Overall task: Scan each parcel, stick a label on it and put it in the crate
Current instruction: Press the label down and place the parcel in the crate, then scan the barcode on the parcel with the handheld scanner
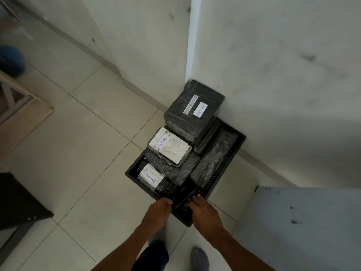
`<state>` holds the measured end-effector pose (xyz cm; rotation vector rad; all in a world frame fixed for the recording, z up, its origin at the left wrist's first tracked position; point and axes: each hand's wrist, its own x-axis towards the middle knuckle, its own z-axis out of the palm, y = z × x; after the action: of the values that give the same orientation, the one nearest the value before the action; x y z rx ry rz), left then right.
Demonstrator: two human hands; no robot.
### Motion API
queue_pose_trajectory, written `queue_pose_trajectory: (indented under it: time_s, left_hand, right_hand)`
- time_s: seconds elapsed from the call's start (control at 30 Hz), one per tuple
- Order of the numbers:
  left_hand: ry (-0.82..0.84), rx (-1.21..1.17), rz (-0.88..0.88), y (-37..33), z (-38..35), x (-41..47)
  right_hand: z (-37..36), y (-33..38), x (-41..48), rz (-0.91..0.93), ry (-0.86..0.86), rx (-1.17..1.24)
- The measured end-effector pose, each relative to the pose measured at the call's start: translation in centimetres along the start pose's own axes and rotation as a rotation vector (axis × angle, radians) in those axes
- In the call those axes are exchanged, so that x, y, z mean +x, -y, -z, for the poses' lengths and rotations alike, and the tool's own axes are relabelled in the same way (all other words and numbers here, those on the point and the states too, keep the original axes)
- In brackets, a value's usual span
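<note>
Gripping crate (134, 179), seemingly: left hand (159, 209), right hand (203, 210).

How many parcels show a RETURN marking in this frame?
3: the large parcel at the far end of the crate, the middle parcel, the near-left parcel. Wrapped parcels on the right may hide more.

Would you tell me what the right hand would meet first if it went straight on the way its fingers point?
Probably the black-wrapped parcel lying mid-crate, just beyond the right hand at the crate end; depth is unclear in that dark corner.
</note>
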<state>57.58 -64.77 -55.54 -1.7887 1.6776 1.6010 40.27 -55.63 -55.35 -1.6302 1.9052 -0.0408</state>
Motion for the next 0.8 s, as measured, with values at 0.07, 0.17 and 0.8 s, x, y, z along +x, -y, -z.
queue_pose_trajectory:
  time_s: [0.07,0.17,0.8]
  left_hand:
    - [-0.014,0.018,-0.028,-2.3,0.8,-2.9]
    - [-0.062,0.032,-0.080,-6.4,1.5,-8.4]
    - [-0.156,0.114,-0.430,-24.0,-7.8,-38.0]
  right_hand:
    - [3.9,0.9,-2.1,0.023,-0.067,-0.005]
    - [10.1,2.2,-5.6,0.040,-0.147,0.027]
    - [31.1,-4.8,-37.0,-0.136,-0.352,0.124]
